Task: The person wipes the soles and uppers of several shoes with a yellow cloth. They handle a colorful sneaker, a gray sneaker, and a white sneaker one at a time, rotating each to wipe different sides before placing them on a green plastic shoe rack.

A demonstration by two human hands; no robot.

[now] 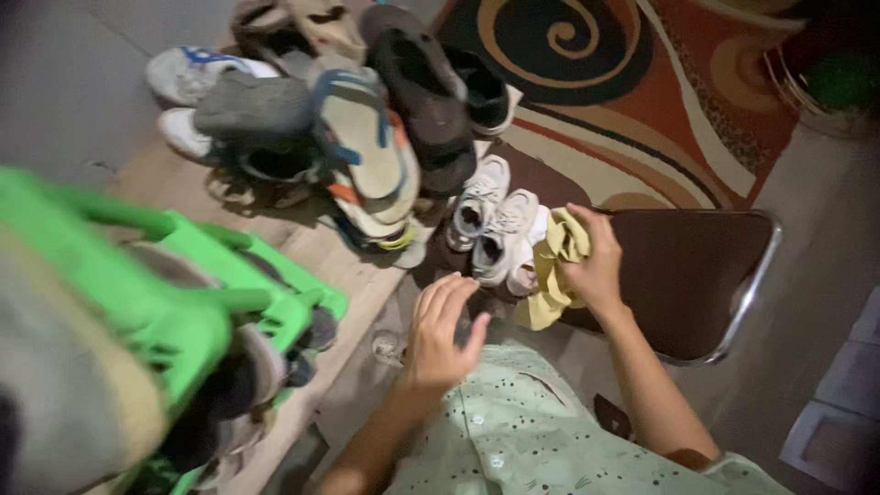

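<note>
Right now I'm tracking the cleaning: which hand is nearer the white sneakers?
The right. The right hand grips a yellow cloth pressed against the white sneakers. The left hand hovers open just below them, not touching.

Both forearms bare, reaching forward and away from the body. Left hand (pixel 442 332) held flat-ish, palm down, fingers together and stretched out, gripping nothing. Right hand (pixel 594 266) further out, wrist bent a bit, fingers curled shut around a bunched yellow cloth (pixel 555 266).
</note>
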